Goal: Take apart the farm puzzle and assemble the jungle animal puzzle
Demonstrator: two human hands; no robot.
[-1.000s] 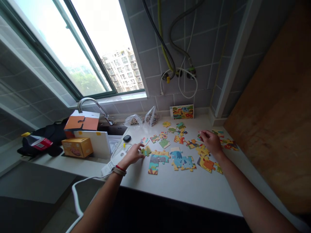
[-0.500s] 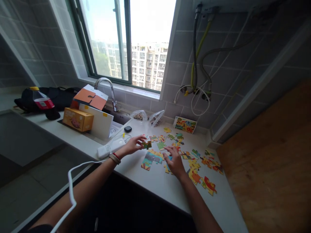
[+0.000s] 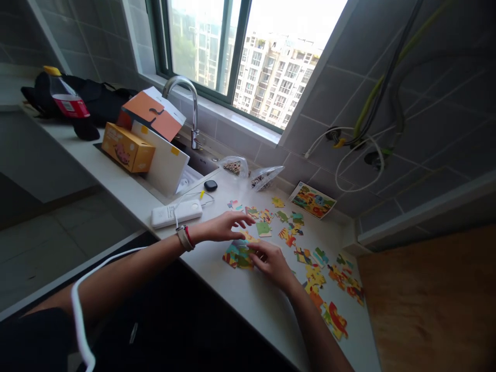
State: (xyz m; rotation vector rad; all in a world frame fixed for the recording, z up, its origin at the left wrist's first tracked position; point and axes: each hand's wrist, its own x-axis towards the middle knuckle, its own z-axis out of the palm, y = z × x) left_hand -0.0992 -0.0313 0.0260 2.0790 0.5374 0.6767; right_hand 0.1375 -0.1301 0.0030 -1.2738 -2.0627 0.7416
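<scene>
My left hand [image 3: 229, 226] hovers above the joined puzzle pieces [image 3: 230, 256], its fingers apart and nothing between them. At the right side of that joined section, my right hand [image 3: 272, 262] has thumb and fingertips closed on the edge of a green puzzle piece [image 3: 245, 259]. That piece lies against the section's lower edge; whether it interlocks I cannot tell. Part of the section is hidden under both hands. Just beyond the fingers lies a separate light green puzzle piece [image 3: 264, 229].
Several loose pieces [image 3: 314, 277] spread to the right. A picture card [image 3: 313, 199] leans on the wall. Clear plastic bags [image 3: 266, 176], a small black case [image 3: 210, 185] and a corded white power strip [image 3: 176, 213] surround the work. Boxes [image 3: 128, 148] stand by the sink.
The green piece that my left hand held is now down at the joined section under my right fingertips. My left hand has let go; my right hand has moved toward the section. The view has tilted.
</scene>
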